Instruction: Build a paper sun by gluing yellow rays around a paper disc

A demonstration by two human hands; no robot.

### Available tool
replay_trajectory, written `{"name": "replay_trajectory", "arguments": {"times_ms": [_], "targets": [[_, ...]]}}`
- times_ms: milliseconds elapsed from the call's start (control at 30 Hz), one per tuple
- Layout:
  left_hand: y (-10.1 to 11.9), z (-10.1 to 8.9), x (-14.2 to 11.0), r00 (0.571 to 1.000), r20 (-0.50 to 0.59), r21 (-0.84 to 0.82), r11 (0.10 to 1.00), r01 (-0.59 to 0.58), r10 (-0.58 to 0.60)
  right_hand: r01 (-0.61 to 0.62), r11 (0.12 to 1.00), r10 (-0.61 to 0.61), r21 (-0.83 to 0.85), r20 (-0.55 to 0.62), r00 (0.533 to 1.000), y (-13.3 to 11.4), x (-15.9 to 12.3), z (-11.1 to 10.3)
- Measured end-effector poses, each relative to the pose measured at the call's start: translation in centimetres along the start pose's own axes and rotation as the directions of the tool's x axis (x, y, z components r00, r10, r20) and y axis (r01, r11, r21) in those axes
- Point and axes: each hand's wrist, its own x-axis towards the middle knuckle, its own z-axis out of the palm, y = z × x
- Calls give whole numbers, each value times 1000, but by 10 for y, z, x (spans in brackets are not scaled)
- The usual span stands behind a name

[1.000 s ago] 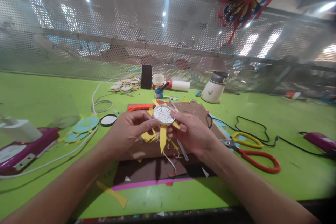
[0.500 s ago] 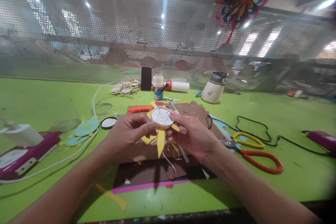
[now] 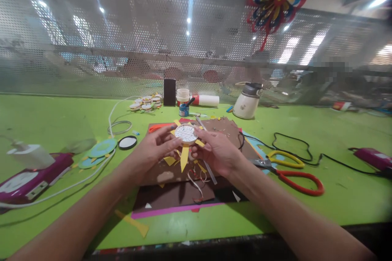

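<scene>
Between both hands, above the brown cardboard [image 3: 225, 128], is a round white paper disc [image 3: 185, 133] with dark dots and lines on its face and yellow pointed strips around its rim. My left hand [image 3: 157, 144] grips its left edge between thumb and fingers. On the opposite edge, my right hand [image 3: 217, 149] pinches the disc, thumb on top and fingers below. One long yellow strip [image 3: 184, 158] points down toward me. Loose yellow scraps [image 3: 170, 160] and a thin white strand [image 3: 196, 185] lie on the cardboard underneath.
To the right lie scissors [image 3: 301, 181] with red and yellow handles. At the back stand a blue jar [image 3: 183, 110], a phone [image 3: 169, 92] and a white jug [image 3: 246, 104]. More discs [image 3: 147, 102] sit back left. Left are blue-green paper rounds [image 3: 102, 148] and a purple power strip [image 3: 39, 177].
My left fingers have shifted up along the disc's left edge, now stretched nearer its top. Both hands still hold the disc. The whole view has moved slightly.
</scene>
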Motion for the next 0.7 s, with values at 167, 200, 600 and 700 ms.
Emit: {"name": "replay_trajectory", "arguments": {"times_ms": [167, 200, 600, 700], "targets": [[0, 2, 0, 998, 61, 47, 999, 13, -16, -56, 998, 56, 30, -2, 998, 4, -1, 4], [0, 3, 0, 998, 64, 30, 999, 23, -25, -60, 998, 60, 37, -8, 998, 4, -1, 5], [1, -3, 0, 992, 98, 39, 997, 70, -74, -71, 997, 71, -4, 36, 997, 3, -3, 4], [5, -1, 0, 995, 72, 145, 988, 52, -63, -81, 997, 81, -3, 39, 996, 4, -3, 5]]}}
